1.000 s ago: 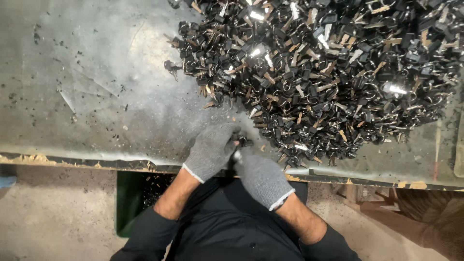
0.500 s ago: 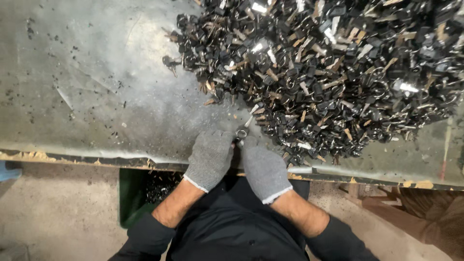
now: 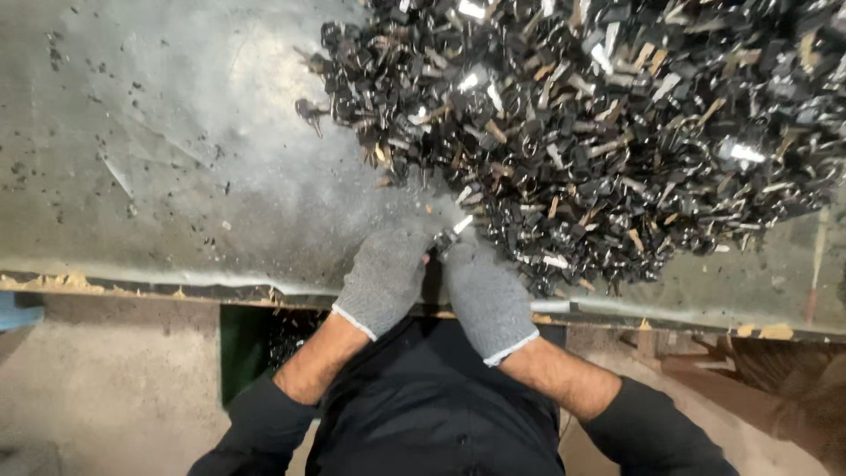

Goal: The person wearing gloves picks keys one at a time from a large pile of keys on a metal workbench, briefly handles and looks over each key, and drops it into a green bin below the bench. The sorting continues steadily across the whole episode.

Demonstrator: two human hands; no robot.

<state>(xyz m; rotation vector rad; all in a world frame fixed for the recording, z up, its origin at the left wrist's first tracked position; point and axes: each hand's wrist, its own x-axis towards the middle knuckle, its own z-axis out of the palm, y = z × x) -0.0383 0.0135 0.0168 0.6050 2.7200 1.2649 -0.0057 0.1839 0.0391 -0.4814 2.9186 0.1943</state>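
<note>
Hands, two, in grey knit gloves, are held close together at the near edge of the worktop [image 3: 159, 176]. Left hand [image 3: 385, 278] and right hand [image 3: 487, 295] are both closed on one small metal piece [image 3: 451, 233], pinched between the fingertips just beside the foot of a large heap of dark metal parts [image 3: 599, 132]. The piece is judged stiff, light and possibly sharp-edged, with a bright blade-like end; it is best taken by its darker, thicker end. Scattered chips are seen on the grey, scuffed surface. A green bin [image 3: 251, 348] is seen below the worktop edge.
</note>
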